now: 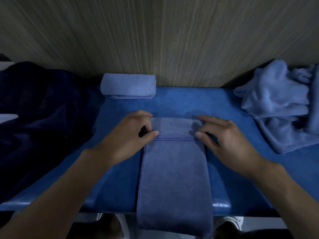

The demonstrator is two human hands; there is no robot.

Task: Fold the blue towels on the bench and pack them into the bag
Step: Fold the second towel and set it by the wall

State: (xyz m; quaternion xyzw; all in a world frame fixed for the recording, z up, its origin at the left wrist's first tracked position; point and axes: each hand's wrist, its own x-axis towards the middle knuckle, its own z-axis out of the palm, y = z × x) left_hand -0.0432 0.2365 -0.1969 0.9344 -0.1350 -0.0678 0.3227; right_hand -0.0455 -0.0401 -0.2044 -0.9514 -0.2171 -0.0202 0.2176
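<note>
A long towel [174, 169] of dull blue is laid down the middle of the bench [172, 102], folded lengthwise into a narrow strip. Its near end is draped over the front edge of the bench, and its far end is turned back toward the person into a short flap, whose stitched hem is seen running straight across the strip. The cloth is shown flat and smooth, with a darker seam along its left side.

The flap is held at both corners. At the left corner it is pinched by the left hand [131, 133], whose fingers are curled over it with the thumb set on the hem. At the right corner it is nipped by the right hand [222, 137], with the fingers laid nearly straight over the top and the thumb pressed at the hem.

Two hands are counted, and one strip under them. One rolled towel [128, 86] of paler blue is set against the wooden wall [155, 40], well behind the left hand. One loose heap of towels [279, 107] is piled at the right end; how many are in it cannot be told. One dark bag [34, 109] is slumped at the left.
</note>
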